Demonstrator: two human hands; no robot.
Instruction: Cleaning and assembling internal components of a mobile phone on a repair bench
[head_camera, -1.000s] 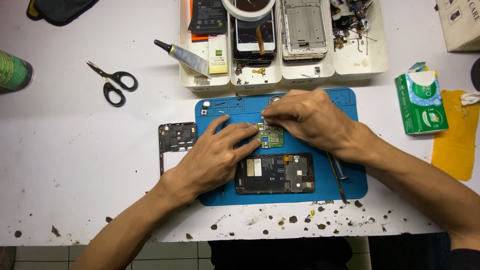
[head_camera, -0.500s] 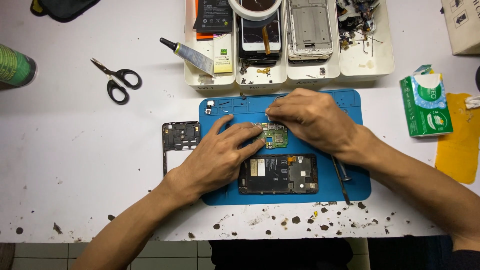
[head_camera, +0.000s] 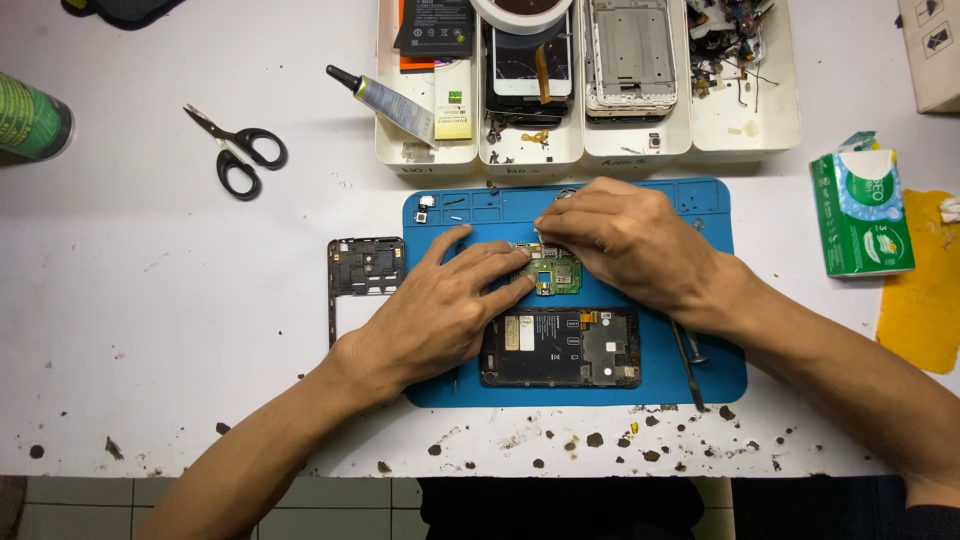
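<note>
The left hand (head_camera: 440, 315) lies flat, fingers spread, pressing the green circuit board (head_camera: 556, 274); the right hand (head_camera: 625, 240) curls, fingertips pinching its edge.

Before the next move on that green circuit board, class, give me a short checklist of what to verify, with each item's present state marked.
1. Green circuit board lies on the blue mat: ok.
2. Left hand steadies the board, fingertips at its left edge: ok.
3. Right hand is over the board's top edge; what its fingertips pinch: cannot tell.
4. Opened phone body lies flat on the mat, apart from the board: ok.
5. Slim hand tool lies on the mat by the right wrist, within reach: ok.
6. Desk edge near the mat is free of debris: not ok, dark crumbs are scattered there.
</note>
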